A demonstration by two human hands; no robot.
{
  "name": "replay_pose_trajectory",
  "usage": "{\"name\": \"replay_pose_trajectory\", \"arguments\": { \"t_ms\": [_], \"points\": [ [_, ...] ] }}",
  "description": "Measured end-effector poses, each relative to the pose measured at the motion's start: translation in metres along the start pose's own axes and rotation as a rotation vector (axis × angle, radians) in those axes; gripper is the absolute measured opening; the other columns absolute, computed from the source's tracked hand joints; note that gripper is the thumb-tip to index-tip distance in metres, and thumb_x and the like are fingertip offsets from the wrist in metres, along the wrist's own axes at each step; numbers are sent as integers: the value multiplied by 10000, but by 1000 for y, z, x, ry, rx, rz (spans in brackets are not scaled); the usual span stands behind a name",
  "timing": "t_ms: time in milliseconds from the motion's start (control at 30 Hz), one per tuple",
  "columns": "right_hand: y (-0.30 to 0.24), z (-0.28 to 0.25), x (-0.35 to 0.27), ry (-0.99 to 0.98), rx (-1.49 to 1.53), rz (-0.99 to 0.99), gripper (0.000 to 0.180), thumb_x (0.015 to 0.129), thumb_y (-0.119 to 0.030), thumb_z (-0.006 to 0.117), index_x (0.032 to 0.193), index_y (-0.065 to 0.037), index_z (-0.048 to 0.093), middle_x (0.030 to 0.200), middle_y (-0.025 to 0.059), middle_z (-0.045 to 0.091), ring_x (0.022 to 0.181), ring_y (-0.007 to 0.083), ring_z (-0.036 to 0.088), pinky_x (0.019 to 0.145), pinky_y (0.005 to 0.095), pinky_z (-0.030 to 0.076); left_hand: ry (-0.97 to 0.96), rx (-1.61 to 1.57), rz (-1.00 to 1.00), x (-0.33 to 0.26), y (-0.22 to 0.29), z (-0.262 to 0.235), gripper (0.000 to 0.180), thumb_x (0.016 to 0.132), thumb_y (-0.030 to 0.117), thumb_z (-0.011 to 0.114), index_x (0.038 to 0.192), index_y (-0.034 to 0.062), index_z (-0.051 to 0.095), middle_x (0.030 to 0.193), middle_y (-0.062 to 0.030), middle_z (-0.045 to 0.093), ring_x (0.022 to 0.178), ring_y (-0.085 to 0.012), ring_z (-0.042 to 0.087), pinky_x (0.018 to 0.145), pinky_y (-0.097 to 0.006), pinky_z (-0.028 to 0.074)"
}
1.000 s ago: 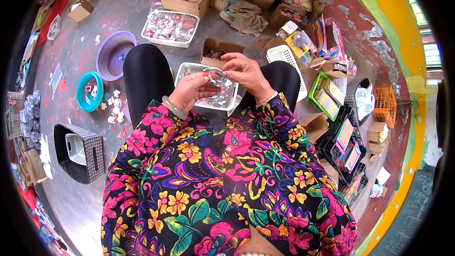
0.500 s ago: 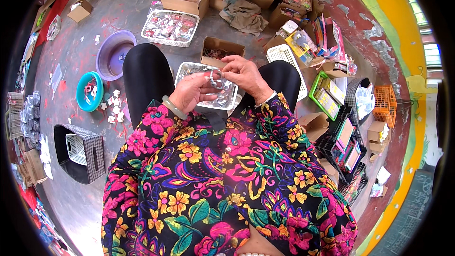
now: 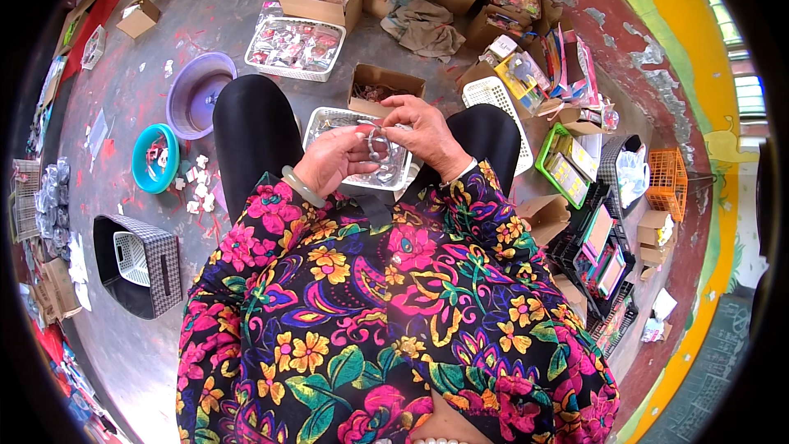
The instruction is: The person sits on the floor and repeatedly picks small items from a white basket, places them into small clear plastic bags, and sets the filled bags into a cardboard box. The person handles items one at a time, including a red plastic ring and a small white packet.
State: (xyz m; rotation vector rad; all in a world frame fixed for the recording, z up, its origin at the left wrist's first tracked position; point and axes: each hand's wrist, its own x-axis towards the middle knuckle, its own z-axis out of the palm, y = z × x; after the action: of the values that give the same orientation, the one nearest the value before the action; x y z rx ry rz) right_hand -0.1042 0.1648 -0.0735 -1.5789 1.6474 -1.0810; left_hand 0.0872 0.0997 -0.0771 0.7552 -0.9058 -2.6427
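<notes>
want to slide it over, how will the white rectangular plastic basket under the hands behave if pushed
The white rectangular plastic basket would probably feel stiff: its rim shows a crisp, unsagging outline. It seems unlikely to roll, given its boxy shape.

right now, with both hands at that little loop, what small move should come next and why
Probably steady the loop with the left hand and adjust the right hand's grip at its upper edge: the fingertips of both hands meet around the loop, and the white basket shows behind it, partly covered by the hands.
</notes>
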Motion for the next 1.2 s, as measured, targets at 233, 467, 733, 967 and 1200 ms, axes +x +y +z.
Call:
{"name": "replay_pose_trajectory", "arguments": {
  "t_ms": [233, 467, 733, 967, 1200],
  "points": [
    [6, 2, 2, 17, 136, 66, 137, 748, -180, 634, 788, -54, 669, 1055, 115, 586, 1004, 255, 545, 839, 330, 425, 55, -20, -7, 1, 0, 1, 314, 920, 171, 424, 1184, 9, 479, 1039, -129, 596, 947, -207, 599, 759, -306, 518],
    [4, 0, 4, -49, 65, -66, 233, 822, -272, 590, 804, -59, 682, 1010, 123, 596, 1000, 252, 544, 840, 331, 418, 20, -32, -34, -2, 3, 3, 312, 924, 176, 401, 1176, 17, 495, 1009, -129, 609, 922, -214, 608, 737, -295, 516],
    [12, 2, 6, -100, -11, -97, 301, 860, -298, 541, 746, -54, 674, 962, 121, 607, 984, 254, 544, 814, 341, 422, 18, -19, -72, -2, 6, 4, 330, 925, 200, 394, 1194, 29, 479, 1042, -134, 599, 914, -239, 611, 716, -293, 516],
    [-3, -1, 4, -222, 269, 87, 322, 875, -325, 556, 827, -26, 664, 1100, 135, 556, 1056, 203, 496, 875, 300, 387, 43, 12, -114, 0, 3, 1, 331, 931, 249, 404, 1192, 62, 485, 1022, -129, 610, 902, -240, 616, 692, -291, 517],
    [7, 6, 4, -305, 357, 155, 372, 878, -353, 550, 847, 2, 657, 1136, 131, 539, 1027, 174, 491, 848, 270, 393, 39, 7, -115, 1, 4, 4, 307, 939, 250, 397, 1167, 66, 489, 1024, -135, 610, 927, -254, 616, 676, -276, 521]
  ]
}}
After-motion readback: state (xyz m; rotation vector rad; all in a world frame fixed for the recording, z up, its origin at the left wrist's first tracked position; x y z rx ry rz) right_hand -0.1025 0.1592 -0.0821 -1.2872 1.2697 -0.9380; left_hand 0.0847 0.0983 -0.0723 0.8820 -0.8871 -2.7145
